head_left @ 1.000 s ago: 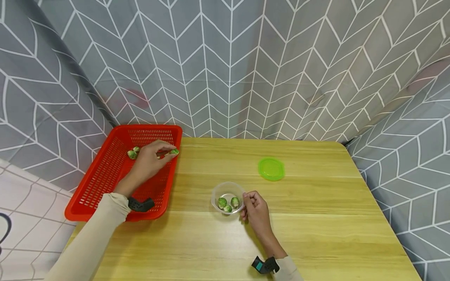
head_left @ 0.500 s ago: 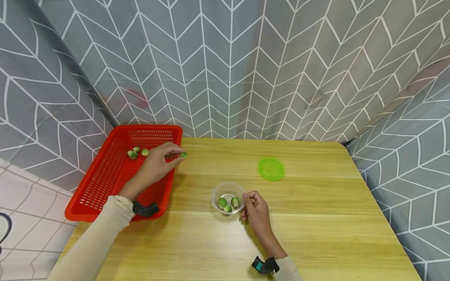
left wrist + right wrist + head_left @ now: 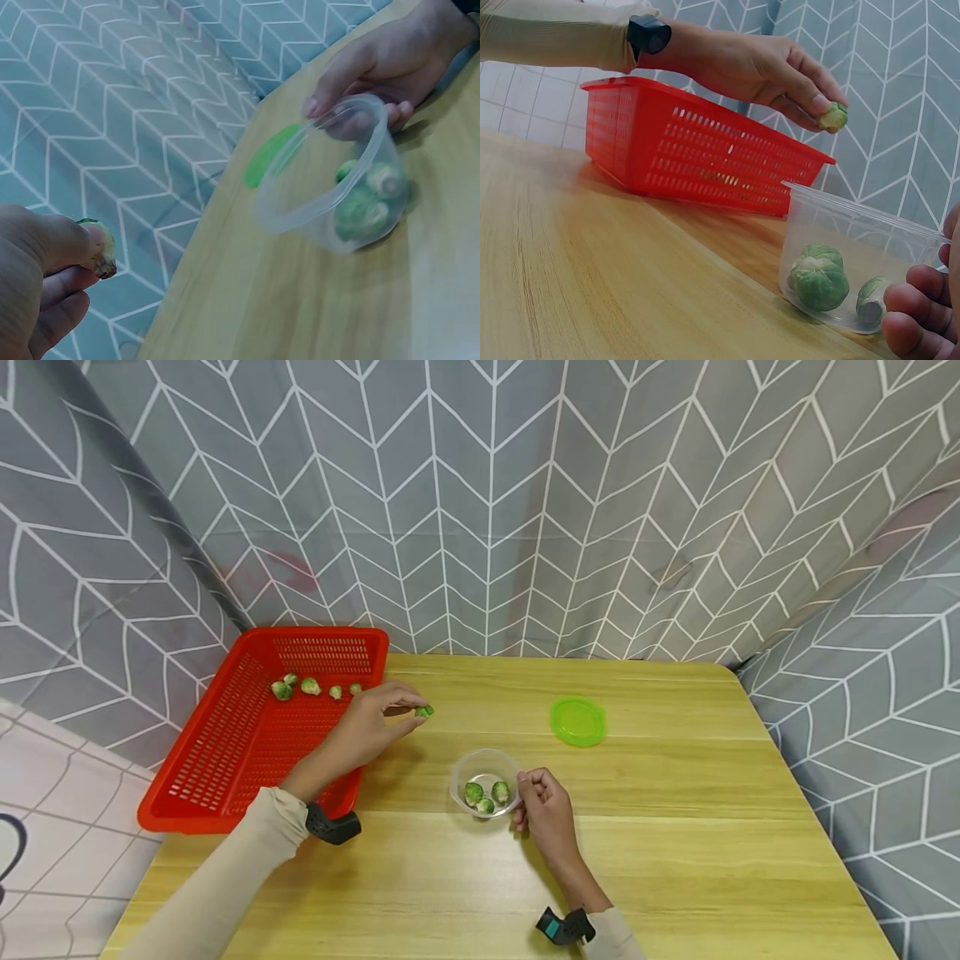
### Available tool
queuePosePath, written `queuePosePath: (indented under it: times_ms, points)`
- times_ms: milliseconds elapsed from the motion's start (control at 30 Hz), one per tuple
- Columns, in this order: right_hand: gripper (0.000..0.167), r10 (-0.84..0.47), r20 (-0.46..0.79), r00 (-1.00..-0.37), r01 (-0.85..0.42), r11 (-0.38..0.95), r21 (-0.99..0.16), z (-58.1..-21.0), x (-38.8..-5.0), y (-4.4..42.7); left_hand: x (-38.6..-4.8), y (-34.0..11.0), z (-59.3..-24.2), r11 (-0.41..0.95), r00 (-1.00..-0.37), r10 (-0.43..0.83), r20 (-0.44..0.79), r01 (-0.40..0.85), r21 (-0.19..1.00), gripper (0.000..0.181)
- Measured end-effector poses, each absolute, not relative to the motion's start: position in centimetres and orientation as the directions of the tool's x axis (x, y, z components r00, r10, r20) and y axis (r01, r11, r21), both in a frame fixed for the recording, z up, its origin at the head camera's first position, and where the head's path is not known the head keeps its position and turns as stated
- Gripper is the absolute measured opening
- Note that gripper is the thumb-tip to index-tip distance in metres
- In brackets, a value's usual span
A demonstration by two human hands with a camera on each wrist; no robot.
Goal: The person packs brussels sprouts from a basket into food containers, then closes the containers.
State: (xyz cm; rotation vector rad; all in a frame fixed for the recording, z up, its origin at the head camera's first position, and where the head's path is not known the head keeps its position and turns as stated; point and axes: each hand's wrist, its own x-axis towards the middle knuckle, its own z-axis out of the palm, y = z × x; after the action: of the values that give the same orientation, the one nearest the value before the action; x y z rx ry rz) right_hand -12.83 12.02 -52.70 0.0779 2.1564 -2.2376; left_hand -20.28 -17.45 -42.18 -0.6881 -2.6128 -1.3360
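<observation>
My left hand (image 3: 369, 727) pinches a small Brussels sprout (image 3: 424, 712) between thumb and fingers, above the table just right of the red basket (image 3: 373, 656). In the left wrist view that sprout (image 3: 102, 251) shows a brown cut end. A clear round tub (image 3: 459, 760) stands on the table with three sprouts inside. At its right side, my right hand (image 3: 549, 814) grips the rim with thumb and fingers. The right wrist view shows the left hand (image 3: 769, 71) above the basket's far corner, higher than the tub (image 3: 855, 206).
Several sprouts (image 3: 282, 690) lie in the back part of the red basket. A green lid (image 3: 578, 721) rests flat on the wooden table (image 3: 675, 793), behind and right of the tub. Patterned curtains (image 3: 517, 510) hang along the table's back and sides.
My left hand has moved right and toward the tub with the sprout, out from over the basket, uncovering more sprouts there. The right hand and tub have stayed in place.
</observation>
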Motion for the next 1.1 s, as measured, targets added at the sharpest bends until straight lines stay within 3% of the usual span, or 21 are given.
queuePosePath:
  times_ms: [533,1100]
  points:
    - [0.035,0.016,-0.067,-0.998,0.066,-0.045,-0.997,-52.6,-12.8,12.0,-19.0,-13.1,-43.4,0.432,-0.793,0.489,0.362,0.581,0.690,0.023]
    - [0.036,0.012,-0.066,-0.998,0.065,-0.038,-0.997,-52.4,-12.8,12.0,-17.5,-9.2,-45.3,0.476,-0.775,0.594,0.215,0.555,0.682,0.023]
